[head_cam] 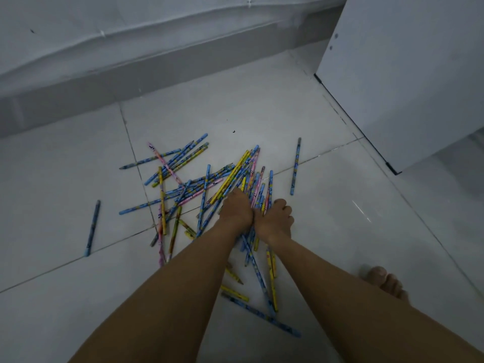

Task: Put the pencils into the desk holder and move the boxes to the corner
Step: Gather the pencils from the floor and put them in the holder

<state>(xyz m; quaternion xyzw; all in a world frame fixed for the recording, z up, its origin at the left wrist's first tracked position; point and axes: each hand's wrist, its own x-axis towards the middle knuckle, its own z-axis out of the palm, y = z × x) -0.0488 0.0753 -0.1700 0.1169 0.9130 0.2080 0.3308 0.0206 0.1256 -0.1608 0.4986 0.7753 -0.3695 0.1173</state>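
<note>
Several blue, yellow and pink pencils point(199, 184) lie scattered in a loose pile on the white tiled floor. My left hand point(235, 210) and my right hand point(277, 218) press together over the densest part of the pile, fingers curled around a bunch of pencils point(248, 174) that fans out above them. One blue pencil point(92, 227) lies alone at the left and another single pencil point(296, 166) at the right. No desk holder and no boxes are in view.
A white cabinet side point(403, 74) stands at the right with its dark bottom edge on the floor. A grey skirting and a draped white cloth point(131, 35) run along the back. A bare foot point(385, 281) rests at the lower right.
</note>
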